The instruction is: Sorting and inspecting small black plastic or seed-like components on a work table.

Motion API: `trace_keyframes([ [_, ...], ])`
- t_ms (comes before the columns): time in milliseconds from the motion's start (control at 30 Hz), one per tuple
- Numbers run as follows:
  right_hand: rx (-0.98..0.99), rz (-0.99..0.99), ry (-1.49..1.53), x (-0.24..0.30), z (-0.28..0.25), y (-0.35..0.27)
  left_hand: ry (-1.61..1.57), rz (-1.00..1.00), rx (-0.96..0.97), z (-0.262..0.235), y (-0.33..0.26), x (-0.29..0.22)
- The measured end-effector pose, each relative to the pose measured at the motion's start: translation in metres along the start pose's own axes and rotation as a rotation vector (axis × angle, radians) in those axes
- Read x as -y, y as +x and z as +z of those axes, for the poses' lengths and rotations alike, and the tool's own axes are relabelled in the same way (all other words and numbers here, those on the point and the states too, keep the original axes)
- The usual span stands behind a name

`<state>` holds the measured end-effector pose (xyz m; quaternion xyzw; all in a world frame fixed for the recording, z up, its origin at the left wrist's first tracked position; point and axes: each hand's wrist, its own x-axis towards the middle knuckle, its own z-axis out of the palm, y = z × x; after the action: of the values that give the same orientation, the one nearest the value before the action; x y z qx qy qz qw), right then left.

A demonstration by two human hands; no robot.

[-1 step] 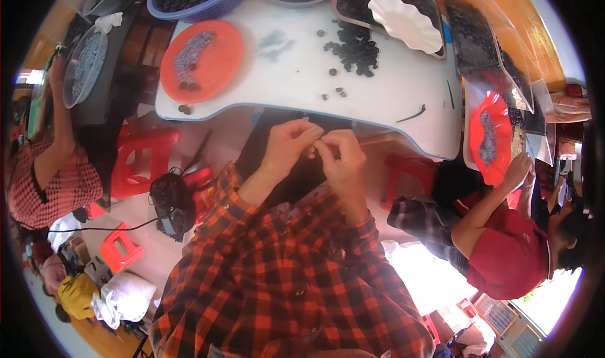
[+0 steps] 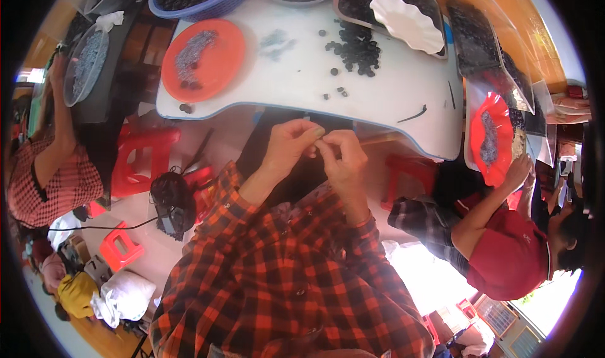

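My left hand (image 2: pixel 291 145) and my right hand (image 2: pixel 343 159) meet in front of my chest, just off the near edge of the white table (image 2: pixel 277 81). Thumbs and forefingers of both are pinched together at one spot; whatever lies between them is too small and covered to make out. Beyond them on the tabletop is a loose heap of small round black pieces (image 2: pixel 359 54), with a few single ones (image 2: pixel 341 92) nearer to me. An orange-red plate (image 2: pixel 228 62) at the left bears a pile of small greyish bits (image 2: pixel 194 51) and some dark pieces.
Along the far side stand a blue basket (image 2: pixel 208 10) of black pieces and a dark-filled tray with a white wavy-edged dish (image 2: pixel 406 25) on it. Thin black strips (image 2: pixel 413 114) lie at the right. Co-workers sit at left and right, one near a red wavy dish (image 2: pixel 498 137). A red stool (image 2: pixel 142 163) stands left.
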<state>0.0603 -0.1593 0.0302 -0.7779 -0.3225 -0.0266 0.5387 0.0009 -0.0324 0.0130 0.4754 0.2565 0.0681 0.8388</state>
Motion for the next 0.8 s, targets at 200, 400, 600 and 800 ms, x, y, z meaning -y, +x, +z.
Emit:
trace_keyframes([
  [200, -0.008, -0.150, -0.061, -0.0055, 0.0025, 0.0014, 0.107, 0.045, 0.036, -0.0057, 0.0004, -0.0014],
  [400, 0.048, 0.026, 0.107, -0.0007, -0.0011, 0.0018, 0.099, 0.077, 0.095, -0.0069, -0.0007, -0.0032],
  [600, -0.042, 0.097, 0.218, -0.0061, -0.0004, 0.0003, 0.012, 0.105, 0.139, -0.0008, -0.0022, -0.0067],
  [800, -0.095, 0.218, 0.323, -0.0017, 0.0059, -0.0039, -0.015, 0.134, 0.157, -0.0014, -0.0012, -0.0029],
])
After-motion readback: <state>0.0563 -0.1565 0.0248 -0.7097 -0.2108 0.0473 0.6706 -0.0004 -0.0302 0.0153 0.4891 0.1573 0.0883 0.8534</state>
